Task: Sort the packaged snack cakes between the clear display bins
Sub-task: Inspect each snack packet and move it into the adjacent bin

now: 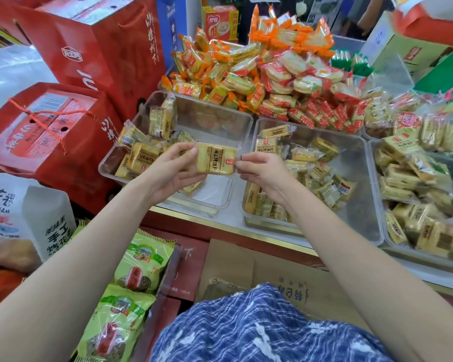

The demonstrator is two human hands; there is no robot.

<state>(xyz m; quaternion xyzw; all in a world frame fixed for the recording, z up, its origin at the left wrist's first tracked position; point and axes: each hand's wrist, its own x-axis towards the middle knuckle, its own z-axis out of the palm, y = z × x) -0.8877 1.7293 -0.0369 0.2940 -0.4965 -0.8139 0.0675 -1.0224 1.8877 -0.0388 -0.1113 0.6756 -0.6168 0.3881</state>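
While both of our hands are raised over the gap between two clear bins, we hold one yellow snack cake [216, 158] between them, flat side up with its printed label showing. Our left hand [171, 170] grips the packet's left end, thumb on top and fingers curled beneath; our right hand [262, 171] pinches the wrapper's right edge between thumb and fingertips. Below the left hand sits the left bin [217, 121], about half filled with similar yellow packets bunched toward its left side. Just beside it, the middle bin [358, 205] holds a looser scatter of the same packets, and the right bin [377, 152] is packed fuller. Behind the bins rises a heap of orange and red wrapped biscuits [259, 71]. Red gift boxes [63, 131] stand to the left.
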